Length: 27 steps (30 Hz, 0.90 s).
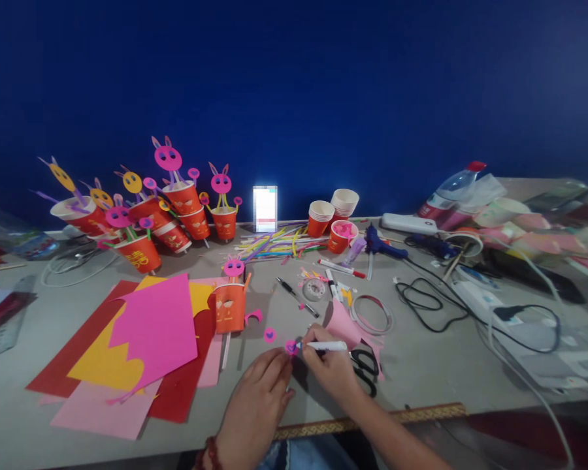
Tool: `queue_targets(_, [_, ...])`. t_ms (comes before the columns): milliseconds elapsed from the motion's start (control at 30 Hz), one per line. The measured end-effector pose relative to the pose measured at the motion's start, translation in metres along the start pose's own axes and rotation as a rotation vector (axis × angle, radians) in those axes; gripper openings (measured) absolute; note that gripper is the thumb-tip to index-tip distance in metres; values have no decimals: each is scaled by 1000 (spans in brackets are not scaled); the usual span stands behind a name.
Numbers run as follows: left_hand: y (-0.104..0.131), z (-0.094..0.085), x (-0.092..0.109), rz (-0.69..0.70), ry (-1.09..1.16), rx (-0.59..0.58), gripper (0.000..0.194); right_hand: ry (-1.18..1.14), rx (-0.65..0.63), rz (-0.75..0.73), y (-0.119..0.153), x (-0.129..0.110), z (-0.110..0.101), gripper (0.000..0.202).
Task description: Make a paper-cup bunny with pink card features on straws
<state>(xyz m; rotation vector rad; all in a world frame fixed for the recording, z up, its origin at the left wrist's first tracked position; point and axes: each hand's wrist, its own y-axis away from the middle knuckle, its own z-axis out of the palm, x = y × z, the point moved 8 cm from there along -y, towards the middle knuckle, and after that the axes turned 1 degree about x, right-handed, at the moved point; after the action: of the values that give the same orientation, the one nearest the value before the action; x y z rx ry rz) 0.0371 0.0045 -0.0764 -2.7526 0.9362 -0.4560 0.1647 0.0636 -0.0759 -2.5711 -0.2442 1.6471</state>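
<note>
A: Hand state?
B: Right hand (330, 372) pinches a marker (329, 346), thumb and fingers near the tip. Left hand (259, 388) lies palm down, fingers together, thumb a bit out, gripping nothing I can see.

A: Where's the workpiece?
B: Small pink disc (291, 348) with a blue-purple heart-like mark, flat on the table (421, 369), between the two hands. It's to the right hand's left and just past the left fingertips.

A: Which hand is nearer?
B: Left. Its fingertips are at the near edge of the disc, looks like bracing. Can't tell how firm the contact is. The right hand reaches it only through the marker.

A: Axis?
B: Marker runs roughly left-right, tip pointing left at the disc's right edge. Disc is round, so no long axis; only the mark gives it a direction. Can't tell if the tip touches.

A: Around that?
B: Second marked disc (270, 335) lies left and slightly farther out, apart from the first. Beyond it, a red cup (230, 310) with a pink rabbit head. Black-handled scissors (367, 373) lie right of the right hand. Pink sheet (161, 326) well off left.
</note>
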Motion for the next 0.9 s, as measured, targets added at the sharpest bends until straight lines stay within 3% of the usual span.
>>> queue_targets(900, [-2,-3,1,-11,10,-5,33,-18,-38,-21,-1,-3,4,14])
